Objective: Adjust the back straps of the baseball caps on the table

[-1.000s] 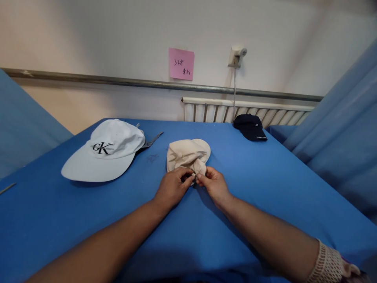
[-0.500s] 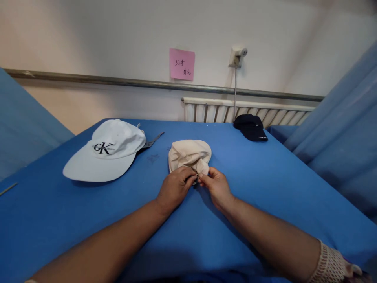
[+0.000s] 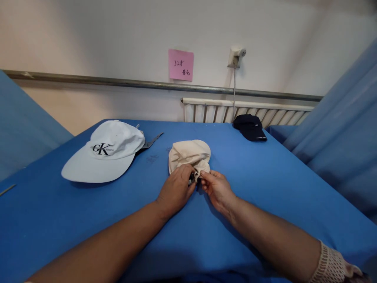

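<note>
A beige cap (image 3: 188, 151) lies in the middle of the blue-covered table, its brim pointing away from me and its crown crumpled. My left hand (image 3: 178, 186) is closed on the near edge of this cap, at the back strap, where a small dark and shiny part shows by the fingertips. On the right of the same edge, my right hand (image 3: 216, 188) pinches the fabric between thumb and forefinger. What lies under the left fingers is hidden.
A white cap (image 3: 108, 151) with black lettering rests on the left of the blue table cover (image 3: 165, 243). A black cap (image 3: 249, 126) sits at the back right. Behind are a radiator (image 3: 212, 112), a metal pipe (image 3: 132, 83) and a wall socket (image 3: 235, 57).
My left fingers have shifted at the cap's back edge, and a gap with a dark, shiny part now shows between the hands. The cap stays in about the same place.
</note>
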Available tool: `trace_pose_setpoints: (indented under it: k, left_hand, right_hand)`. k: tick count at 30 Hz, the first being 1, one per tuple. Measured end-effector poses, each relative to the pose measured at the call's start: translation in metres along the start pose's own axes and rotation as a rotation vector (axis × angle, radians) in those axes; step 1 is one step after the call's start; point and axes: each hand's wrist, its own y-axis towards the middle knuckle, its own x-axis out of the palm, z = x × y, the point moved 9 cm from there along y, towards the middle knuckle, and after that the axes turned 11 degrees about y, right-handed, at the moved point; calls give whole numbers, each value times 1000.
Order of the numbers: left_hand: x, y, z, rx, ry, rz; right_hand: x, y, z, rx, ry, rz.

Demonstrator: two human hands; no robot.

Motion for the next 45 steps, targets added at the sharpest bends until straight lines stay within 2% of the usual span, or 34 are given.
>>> trace_pose_setpoints:
  k: [5, 9, 17, 21, 24, 26, 29, 31, 34, 37, 45]
  left_hand:
    - [-3, 0, 1, 26, -34, -32]
    - [-5, -1, -1, 14, -66, -24]
    - [-5, 2, -5, -22, -110, -57]
    - [-8, 4, -19, -132, -237, -71]
    - [-9, 5, -34, -241, -398, -91]
    - [-10, 4, -43, -306, -522, -100]
    - [-6, 1, -51, -408, -687, -137]
    - [-1, -2, -52, -462, -773, -182]
    - [3, -5, -50, -525, -853, -225]
    - [1, -6, -50, -565, -884, -212]
    - [6, -9, -48, -601, -969, -264]
  right_hand:
    - [-4, 1, -6, -89, -162, 30]
    - [-3, 4, -12, -160, -278, 7]
    - [4, 3, -9, -103, -234, -67]
    - [10, 3, -12, -103, -187, -122]
    - [12, 4, -25, -229, -283, -144]
    - [16, 1, -42, -413, -447, -161]
    - [35, -13, -60, -719, -764, -286]
    - [48, -23, -61, -834, -918, -393]
    - [58, -32, -58, -877, -1036, -486]
    - [63, -39, -56, -887, -1076, -529]
    - [60, -34, -55, -903, -1040, -539]
